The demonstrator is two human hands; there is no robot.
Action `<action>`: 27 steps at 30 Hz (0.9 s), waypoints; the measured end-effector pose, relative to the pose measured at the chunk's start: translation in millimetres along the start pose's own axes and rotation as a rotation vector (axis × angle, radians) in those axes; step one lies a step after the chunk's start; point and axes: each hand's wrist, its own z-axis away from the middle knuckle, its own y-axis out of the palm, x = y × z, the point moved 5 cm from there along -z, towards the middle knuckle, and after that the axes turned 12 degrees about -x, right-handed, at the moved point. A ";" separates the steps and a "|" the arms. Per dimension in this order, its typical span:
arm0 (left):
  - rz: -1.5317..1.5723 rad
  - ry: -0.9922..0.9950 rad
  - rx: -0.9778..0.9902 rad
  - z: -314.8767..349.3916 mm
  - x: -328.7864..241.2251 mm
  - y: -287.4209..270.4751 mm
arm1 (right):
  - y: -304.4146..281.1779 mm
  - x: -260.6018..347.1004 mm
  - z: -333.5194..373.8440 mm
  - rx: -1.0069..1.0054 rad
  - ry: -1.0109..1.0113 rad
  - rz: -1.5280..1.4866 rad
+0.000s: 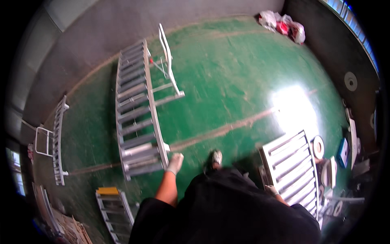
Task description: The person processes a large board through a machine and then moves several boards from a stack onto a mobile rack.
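Observation:
My left hand (175, 163), in a pale glove, is held out with its fingers curled together, and nothing shows in it. It is close to the near corner of a long grey metal frame with slats (151, 97), with a narrow gap between them. Down at the right, my gloved right hand (271, 189) is closed at the left edge of a bright slatted metal frame (290, 162). That frame stands beside my body, and my fingertips are partly hidden at its edge.
Attached to the long frame is a bent white rail (166, 57). Another slatted frame (59, 138) stands at far left, and a small yellow-topped stepladder (109, 203) at lower left. Plastic bags (282, 25) lie by the far wall. A white roll (318, 147) and a blue box (343, 152) are right.

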 end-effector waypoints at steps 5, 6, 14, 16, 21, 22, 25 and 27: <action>0.098 -0.027 0.053 -116.0 -89.3 11.0 | -23.8 211.6 -163.7 -0.271 -0.627 0.183; 0.156 -0.176 -0.140 -107.7 -38.0 -13.6 | 35.1 312.6 -127.7 -0.292 -0.931 0.358; 0.188 -0.688 -0.450 -250.7 99.1 -15.3 | 143.5 690.2 -93.7 -0.004 -0.846 -0.138; 0.330 -0.551 -0.563 -328.5 38.3 -17.9 | 152.4 687.2 -135.8 -0.097 -0.818 0.032; 0.318 -0.347 -0.730 -532.6 -142.8 -93.4 | 170.3 743.3 -161.4 -0.090 -1.025 0.838; 0.352 -0.204 -0.763 -564.8 -171.7 -115.8 | 167.6 765.7 -163.9 -0.110 -0.933 0.777; 0.100 -0.012 -0.747 -645.2 -247.9 -164.4 | 167.6 837.2 -195.3 -0.038 -0.932 0.875; 0.006 -0.104 -0.848 -694.2 -271.1 -175.6 | 192.3 903.2 -215.2 0.074 -0.855 0.920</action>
